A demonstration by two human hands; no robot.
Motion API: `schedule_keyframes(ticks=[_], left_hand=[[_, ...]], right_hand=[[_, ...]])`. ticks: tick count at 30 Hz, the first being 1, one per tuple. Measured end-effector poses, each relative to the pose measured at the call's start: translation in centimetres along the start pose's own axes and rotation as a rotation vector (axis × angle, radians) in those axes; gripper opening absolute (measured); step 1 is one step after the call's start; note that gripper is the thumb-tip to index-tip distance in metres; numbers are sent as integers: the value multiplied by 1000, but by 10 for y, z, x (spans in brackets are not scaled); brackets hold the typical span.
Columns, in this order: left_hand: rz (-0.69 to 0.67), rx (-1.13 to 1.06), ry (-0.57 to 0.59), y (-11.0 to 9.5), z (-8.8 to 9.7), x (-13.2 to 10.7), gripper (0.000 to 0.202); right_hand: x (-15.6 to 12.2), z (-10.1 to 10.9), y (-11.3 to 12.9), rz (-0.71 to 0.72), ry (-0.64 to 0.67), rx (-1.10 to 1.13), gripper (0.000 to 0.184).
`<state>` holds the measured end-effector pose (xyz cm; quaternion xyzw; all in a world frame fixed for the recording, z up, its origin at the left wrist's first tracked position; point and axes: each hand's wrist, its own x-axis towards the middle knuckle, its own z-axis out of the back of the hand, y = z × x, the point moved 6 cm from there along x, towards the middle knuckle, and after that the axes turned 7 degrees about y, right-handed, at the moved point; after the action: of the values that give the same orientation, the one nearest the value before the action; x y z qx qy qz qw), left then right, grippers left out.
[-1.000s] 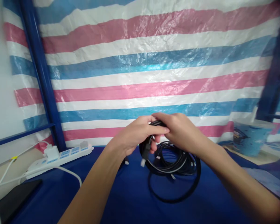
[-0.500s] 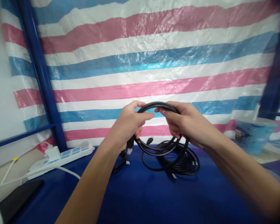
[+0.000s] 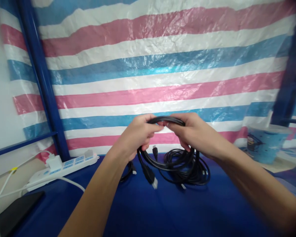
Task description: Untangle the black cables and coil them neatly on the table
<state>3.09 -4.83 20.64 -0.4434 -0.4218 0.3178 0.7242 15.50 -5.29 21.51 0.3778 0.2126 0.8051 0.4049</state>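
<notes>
Between my hands a black cable point(image 3: 160, 166) hangs in a loose coil above the blue surface. My left hand point(image 3: 140, 133) pinches the top of the coil on its left side, and my right hand point(image 3: 187, 130) grips it on the right, fingertips almost meeting. One cable end with a pale-tipped plug point(image 3: 150, 177) dangles below my left hand. Behind the coil lies a heap of black cables point(image 3: 202, 172) with several plug ends. Another black cable point(image 3: 125, 177) lies partly behind my left forearm.
A white power strip point(image 3: 61, 169) with an adapter plugged in sits at the left. A dark flat device point(image 3: 19, 210) lies at the front left beside white cords. At the right stands a blue cup point(image 3: 265, 143) with a straw. Striped sheeting point(image 3: 162, 72) hangs behind.
Both hands have lowered slightly, and their fingertips have come closer together on the coil. The cable's plug end has swung down and now hangs free below my left hand.
</notes>
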Motion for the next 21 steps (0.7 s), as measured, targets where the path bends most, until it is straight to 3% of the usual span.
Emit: schedule_keyframes(ticks=[3,5,8,10,13,16,19,21], left_hand=[[58,133,60,6,-6,1,8],[39,77,37,5,-5,2,9],[-40,-190,-65,1,2,4,10],[-87,-341,-118,-2,8,4,10],[-106,-409,-108,-2,11,4,11],[-95,-328,-112,1,11,4,7],[-65,-94,-117,4,7,4,7],[-56,-93,-135,5,5,5,7]], right_hand=[[-1,-9,2,25,139,-115,21],[-2,-7,3,19,100,-76,18],[-3,3,3,6,12,197,17],[-3,6,3,23,27,442,19],[-2,7,3,53,90,710,18],[-3,3,-2,-1,137,764,17],[-6,-6,-5,-100,237,654,25],[-8,-9,-6,-126,280,599,27]])
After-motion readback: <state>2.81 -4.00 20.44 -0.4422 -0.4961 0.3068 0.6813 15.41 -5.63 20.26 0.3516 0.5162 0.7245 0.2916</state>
